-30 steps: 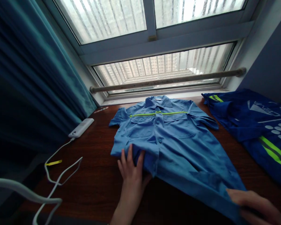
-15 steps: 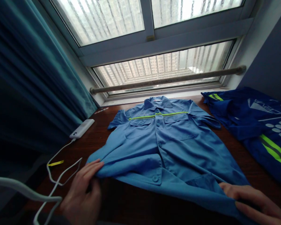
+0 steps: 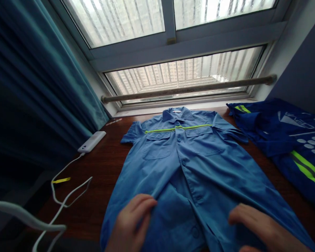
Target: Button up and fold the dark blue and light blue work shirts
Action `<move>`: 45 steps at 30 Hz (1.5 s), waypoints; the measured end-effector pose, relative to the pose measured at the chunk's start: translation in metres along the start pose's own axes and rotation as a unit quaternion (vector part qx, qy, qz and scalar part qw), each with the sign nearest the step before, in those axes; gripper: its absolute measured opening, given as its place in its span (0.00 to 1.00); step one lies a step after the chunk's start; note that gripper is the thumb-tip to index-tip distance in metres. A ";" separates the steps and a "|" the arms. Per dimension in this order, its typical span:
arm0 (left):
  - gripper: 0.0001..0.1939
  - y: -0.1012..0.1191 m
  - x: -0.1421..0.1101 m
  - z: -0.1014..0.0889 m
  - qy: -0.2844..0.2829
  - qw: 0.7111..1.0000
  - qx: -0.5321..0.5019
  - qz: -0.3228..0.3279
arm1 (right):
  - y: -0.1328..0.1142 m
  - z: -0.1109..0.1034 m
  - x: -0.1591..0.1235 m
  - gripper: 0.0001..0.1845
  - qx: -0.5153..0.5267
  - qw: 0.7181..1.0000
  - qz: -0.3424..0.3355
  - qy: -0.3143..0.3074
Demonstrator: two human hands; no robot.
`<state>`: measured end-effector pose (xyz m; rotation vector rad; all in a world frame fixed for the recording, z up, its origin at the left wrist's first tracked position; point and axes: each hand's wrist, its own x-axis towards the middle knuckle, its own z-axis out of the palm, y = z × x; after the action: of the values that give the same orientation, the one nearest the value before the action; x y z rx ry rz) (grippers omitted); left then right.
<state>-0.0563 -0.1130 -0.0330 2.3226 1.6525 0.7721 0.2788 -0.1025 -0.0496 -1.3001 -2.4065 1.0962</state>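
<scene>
A light blue short-sleeved work shirt (image 3: 157, 175) lies front up on the table, its collar towards the window and a yellow-green stripe across the chest. Below the chest its button front gapes. My left hand (image 3: 133, 222) pinches the shirt's front edge near the lower middle. Over the lower right part of the shirt is my right hand (image 3: 262, 225), its fingers apart from the thumb and nothing visibly gripped. The lower hem runs partly out of view at the bottom.
A dark blue garment (image 3: 283, 136) with reflective bands lies at the right. On the left, a white power bank (image 3: 91, 141) with a white cable (image 3: 65, 204) rests on the brown table (image 3: 91, 168). A blue curtain (image 3: 55, 70) hangs there; a metal rail (image 3: 189, 90) crosses the window.
Both hands have moved inward from the shirt's lower corners. The lifted hem has come down flatter and nearer to me, and the front gapes wider. My right hand has let go of the hem.
</scene>
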 end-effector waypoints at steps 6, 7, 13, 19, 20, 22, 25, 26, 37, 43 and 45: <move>0.35 0.041 0.006 0.081 -0.183 0.982 0.007 -0.038 | -0.004 0.048 0.025 0.41 -0.140 0.990 -0.025 -0.008; 0.37 0.037 0.008 0.085 -0.188 0.981 0.002 -0.047 | -0.002 0.050 0.028 0.43 -0.148 0.989 -0.014 -0.010; 0.35 -0.011 0.045 0.068 -0.224 0.973 -0.052 0.035 | 0.009 0.028 0.058 0.39 -0.140 0.990 -0.003 0.000; 0.25 -0.070 0.114 0.066 -0.211 0.964 -0.103 0.123 | 0.035 -0.002 0.123 0.34 -0.179 0.978 -0.078 0.073; 0.24 -0.080 0.129 0.069 -0.197 0.967 -0.102 0.123 | 0.042 -0.008 0.138 0.33 -0.185 0.975 -0.091 0.083; 0.23 -0.100 0.161 0.079 -0.174 0.974 -0.096 0.107 | 0.055 -0.021 0.171 0.32 -0.201 0.969 -0.103 0.103; 0.17 -0.118 0.206 0.094 -0.151 0.980 -0.112 0.059 | 0.069 -0.036 0.217 0.27 -0.215 0.962 -0.090 0.144; 0.16 -0.120 0.217 0.098 -0.142 0.982 -0.115 0.046 | 0.070 -0.039 0.229 0.25 -0.211 0.961 -0.081 0.159; 0.16 -0.068 0.146 0.032 -0.347 0.879 -0.314 0.092 | 0.038 -0.033 0.140 0.24 0.207 0.976 -0.064 0.025; 0.14 -0.047 0.131 -0.008 -0.530 0.769 -0.343 0.103 | 0.022 -0.043 0.098 0.29 0.290 0.956 0.021 -0.026; 0.14 -0.043 0.133 -0.006 -0.571 0.746 -0.329 0.097 | 0.013 -0.040 0.100 0.28 0.240 0.969 -0.021 -0.052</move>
<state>-0.0618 0.0243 -0.0066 1.7372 0.4589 -0.1394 0.2471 0.0014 -0.0466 -1.0420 -2.0323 1.6360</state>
